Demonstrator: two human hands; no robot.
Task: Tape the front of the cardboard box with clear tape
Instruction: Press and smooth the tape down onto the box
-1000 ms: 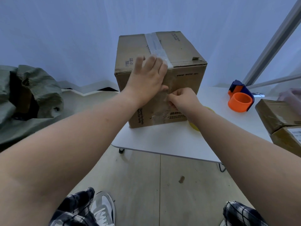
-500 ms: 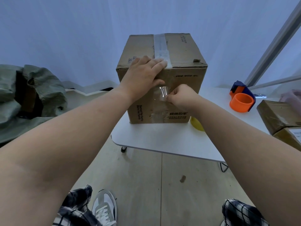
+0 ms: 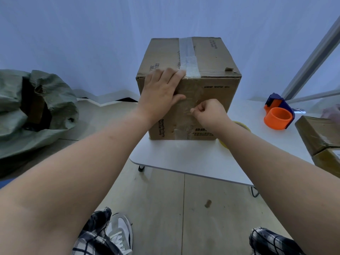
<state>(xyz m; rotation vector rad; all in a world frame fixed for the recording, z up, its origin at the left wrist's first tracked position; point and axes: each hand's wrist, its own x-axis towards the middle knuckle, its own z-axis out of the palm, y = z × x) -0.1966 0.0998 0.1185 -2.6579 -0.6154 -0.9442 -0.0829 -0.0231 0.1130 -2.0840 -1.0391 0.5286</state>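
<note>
A brown cardboard box (image 3: 217, 100) stands on a white table (image 3: 193, 157). A strip of clear tape (image 3: 188, 57) runs along its top seam and down over the front edge onto the front face. My left hand (image 3: 160, 92) lies flat with spread fingers on the upper left of the front face, fingertips at the top edge beside the tape. My right hand (image 3: 209, 113) is curled, thumb and forefinger pinched at the tape's lower part in the middle of the front face. The tape on the front is hard to make out.
An orange and blue tape dispenser (image 3: 277, 115) sits on the table to the right. Two more cardboard parcels (image 3: 320, 135) lie at the right edge. A yellow tape roll (image 3: 242, 126) peeks out behind my right forearm. A green sack (image 3: 36, 111) lies on the floor, left.
My left hand slid up from the middle of the front face to the top edge. My right hand stayed pinched at the tape in mid-face. The camera shifted slightly.
</note>
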